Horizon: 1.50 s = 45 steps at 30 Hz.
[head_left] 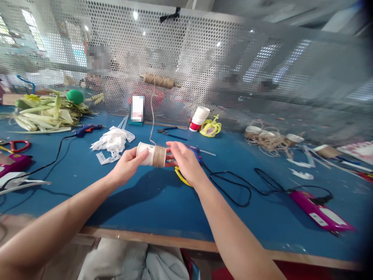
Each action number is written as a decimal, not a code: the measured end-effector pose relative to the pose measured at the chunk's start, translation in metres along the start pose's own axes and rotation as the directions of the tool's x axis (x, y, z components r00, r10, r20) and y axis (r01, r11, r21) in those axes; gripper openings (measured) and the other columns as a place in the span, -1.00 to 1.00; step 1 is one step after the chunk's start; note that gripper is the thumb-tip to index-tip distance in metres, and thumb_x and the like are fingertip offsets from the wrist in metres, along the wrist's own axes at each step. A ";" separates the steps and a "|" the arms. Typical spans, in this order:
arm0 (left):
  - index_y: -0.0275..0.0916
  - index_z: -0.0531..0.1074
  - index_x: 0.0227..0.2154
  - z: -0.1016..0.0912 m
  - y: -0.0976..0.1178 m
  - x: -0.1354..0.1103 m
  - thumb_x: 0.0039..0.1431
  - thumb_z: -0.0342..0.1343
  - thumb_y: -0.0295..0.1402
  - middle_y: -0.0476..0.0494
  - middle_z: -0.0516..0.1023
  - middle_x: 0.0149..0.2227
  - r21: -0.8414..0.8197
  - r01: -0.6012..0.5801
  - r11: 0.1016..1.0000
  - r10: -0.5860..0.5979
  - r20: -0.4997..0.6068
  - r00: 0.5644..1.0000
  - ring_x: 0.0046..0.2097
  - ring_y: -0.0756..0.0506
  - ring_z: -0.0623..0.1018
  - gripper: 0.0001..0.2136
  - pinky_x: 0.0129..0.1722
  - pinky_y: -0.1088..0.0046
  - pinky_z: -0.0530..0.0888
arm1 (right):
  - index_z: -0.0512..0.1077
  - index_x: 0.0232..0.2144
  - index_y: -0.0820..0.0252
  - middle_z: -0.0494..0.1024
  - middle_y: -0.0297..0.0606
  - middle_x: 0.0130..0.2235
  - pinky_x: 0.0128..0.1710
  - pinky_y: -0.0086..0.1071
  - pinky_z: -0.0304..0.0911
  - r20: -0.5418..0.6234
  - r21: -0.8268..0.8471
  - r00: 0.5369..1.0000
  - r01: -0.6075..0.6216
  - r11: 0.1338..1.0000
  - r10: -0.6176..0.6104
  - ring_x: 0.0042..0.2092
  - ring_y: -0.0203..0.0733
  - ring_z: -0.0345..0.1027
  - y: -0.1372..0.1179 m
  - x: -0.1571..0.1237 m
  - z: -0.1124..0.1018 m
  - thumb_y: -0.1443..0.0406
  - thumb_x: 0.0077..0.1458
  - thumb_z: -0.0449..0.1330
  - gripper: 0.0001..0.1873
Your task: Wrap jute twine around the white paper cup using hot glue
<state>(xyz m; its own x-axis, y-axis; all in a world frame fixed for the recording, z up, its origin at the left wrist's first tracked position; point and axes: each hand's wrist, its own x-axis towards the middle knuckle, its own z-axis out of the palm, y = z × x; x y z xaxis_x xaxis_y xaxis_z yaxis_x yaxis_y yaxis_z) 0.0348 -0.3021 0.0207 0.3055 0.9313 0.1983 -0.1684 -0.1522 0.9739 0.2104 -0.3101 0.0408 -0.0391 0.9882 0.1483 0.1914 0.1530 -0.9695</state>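
Observation:
A white paper cup lies sideways above the table, its right part wound with a band of brown twine. My left hand grips its bare white end, thumb on top. At the wound end, my right hand has its fingers stretched out and apart; whether they touch the cup is unclear. From the cup a strand of twine runs up to a twine roll on a rod at the mesh panel. Beneath my right hand lie a yellow-handled tool and a blue glue gun, both partly covered.
White plastic scraps, pliers, stacked cups and a yellow crown-like piece lie beyond my hands. Corn husks and another glue gun are left. A black cord reaches a purple power strip at right.

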 end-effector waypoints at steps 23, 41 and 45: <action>-0.37 0.46 -0.34 0.002 0.002 0.000 -0.13 0.18 0.04 -0.14 0.57 -0.37 0.046 -0.027 0.999 0.028 -0.019 0.999 -0.32 -0.05 0.48 -0.50 -0.26 0.46 0.39 | 0.27 -0.18 0.18 0.48 -0.10 -0.16 -0.22 -0.19 0.38 0.020 -0.369 0.959 0.271 0.889 -0.284 -0.20 -0.09 0.43 -0.001 -0.014 0.014 0.24 -0.09 0.21 -0.63; -0.37 0.45 -0.48 -0.010 0.012 0.002 -0.06 0.19 -0.08 -0.05 0.46 -0.53 0.044 0.000 0.999 -0.001 0.041 0.999 -0.48 0.04 0.39 -0.63 -0.44 0.53 0.31 | 0.26 -0.27 0.15 0.39 -0.17 -0.18 -0.17 -0.24 0.33 0.042 -0.124 0.932 0.363 0.924 -0.360 -0.14 -0.16 0.35 0.001 -0.008 0.010 0.18 0.05 0.13 -0.78; -0.38 0.44 -0.45 -0.009 0.009 -0.001 -0.01 0.13 -0.05 -0.08 0.47 -0.48 0.198 -0.120 0.973 0.096 0.129 0.987 -0.43 0.01 0.39 -0.61 -0.41 0.51 0.32 | 0.31 -0.28 0.18 0.45 -0.23 -0.27 -0.31 -0.31 0.33 0.123 -0.090 0.987 0.114 0.989 -0.103 -0.30 -0.22 0.37 -0.002 -0.005 0.004 0.12 0.00 0.16 -0.71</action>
<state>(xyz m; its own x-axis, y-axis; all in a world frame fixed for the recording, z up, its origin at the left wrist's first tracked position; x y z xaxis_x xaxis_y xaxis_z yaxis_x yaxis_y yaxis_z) 0.0247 -0.3018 0.0284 0.4063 0.8619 0.3034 -0.0155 -0.3255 0.9454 0.2059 -0.3149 0.0410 -0.1785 0.9586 0.2218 0.2731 0.2649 -0.9248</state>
